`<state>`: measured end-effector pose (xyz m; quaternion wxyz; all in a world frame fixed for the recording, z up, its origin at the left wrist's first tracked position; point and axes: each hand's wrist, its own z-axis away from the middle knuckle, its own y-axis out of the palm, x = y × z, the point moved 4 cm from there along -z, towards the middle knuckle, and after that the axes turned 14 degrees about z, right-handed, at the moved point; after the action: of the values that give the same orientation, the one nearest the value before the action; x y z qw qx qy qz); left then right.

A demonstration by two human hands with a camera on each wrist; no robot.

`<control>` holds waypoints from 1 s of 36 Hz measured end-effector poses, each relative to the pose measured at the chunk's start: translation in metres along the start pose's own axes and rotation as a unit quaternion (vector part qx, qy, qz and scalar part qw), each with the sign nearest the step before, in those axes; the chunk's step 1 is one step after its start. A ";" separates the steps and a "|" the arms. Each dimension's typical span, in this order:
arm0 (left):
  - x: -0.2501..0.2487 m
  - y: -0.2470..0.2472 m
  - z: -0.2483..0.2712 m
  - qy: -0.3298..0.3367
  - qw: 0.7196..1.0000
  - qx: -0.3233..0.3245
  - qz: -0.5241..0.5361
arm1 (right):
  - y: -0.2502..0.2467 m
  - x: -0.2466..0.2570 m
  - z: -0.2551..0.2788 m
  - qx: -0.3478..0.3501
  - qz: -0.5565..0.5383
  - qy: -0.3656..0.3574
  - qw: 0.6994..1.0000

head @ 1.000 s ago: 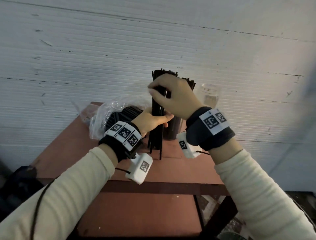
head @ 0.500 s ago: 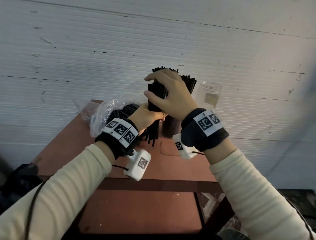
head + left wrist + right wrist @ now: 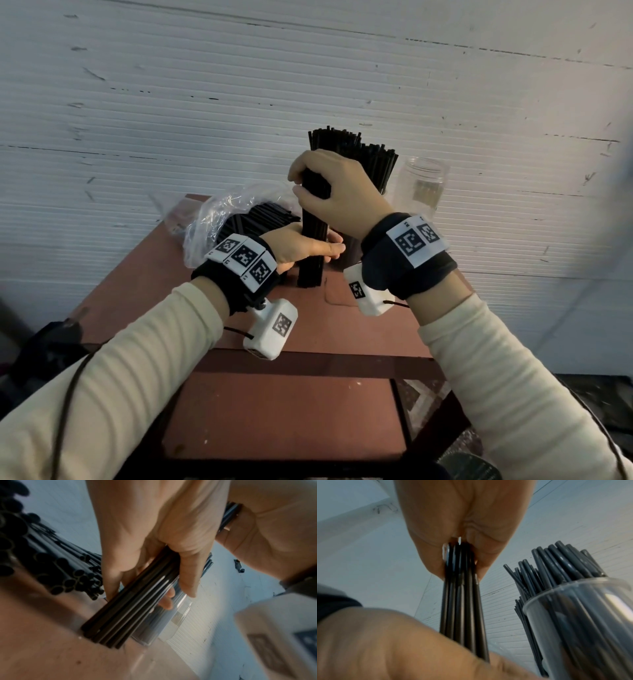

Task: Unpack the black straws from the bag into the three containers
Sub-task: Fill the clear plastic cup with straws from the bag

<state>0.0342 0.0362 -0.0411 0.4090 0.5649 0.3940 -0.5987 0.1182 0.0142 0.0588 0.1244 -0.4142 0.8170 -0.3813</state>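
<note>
A bundle of black straws (image 3: pixel 311 269) stands upright with its lower ends on the red-brown table (image 3: pixel 147 274). My right hand (image 3: pixel 339 195) grips the bundle near its top. My left hand (image 3: pixel 301 246) wraps its fingers and thumb round the lower part, as the left wrist view shows on the bundle (image 3: pixel 130 608). A clear plastic bag (image 3: pixel 222 219) holding more straws lies to the left. Behind the bundle a clear container (image 3: pixel 582 622) is packed with straws (image 3: pixel 376 164). An empty clear jar (image 3: pixel 423 185) stands at the right. A third container is not clearly seen.
A white ribbed wall (image 3: pixel 308 85) rises right behind the table. The table's front edge (image 3: pixel 308 363) lies below my wrists, with a lower shelf (image 3: pixel 284 414) under it. A dark object (image 3: pixel 51 342) sits at the left, off the table.
The bundle's lower ends were uneven a second ago; now they stand level on the table. Both hands have kept hold of it, the right one slightly higher up.
</note>
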 end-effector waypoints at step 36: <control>-0.056 0.017 -0.036 0.156 0.978 -0.130 -0.045 | -0.099 -0.070 -0.025 -0.046 -0.134 0.196 0.970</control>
<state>0.0644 0.0666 0.0125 0.3847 0.5752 0.5524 -0.4647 0.2066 0.0455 0.1396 -0.1096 -0.4421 0.7792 -0.4305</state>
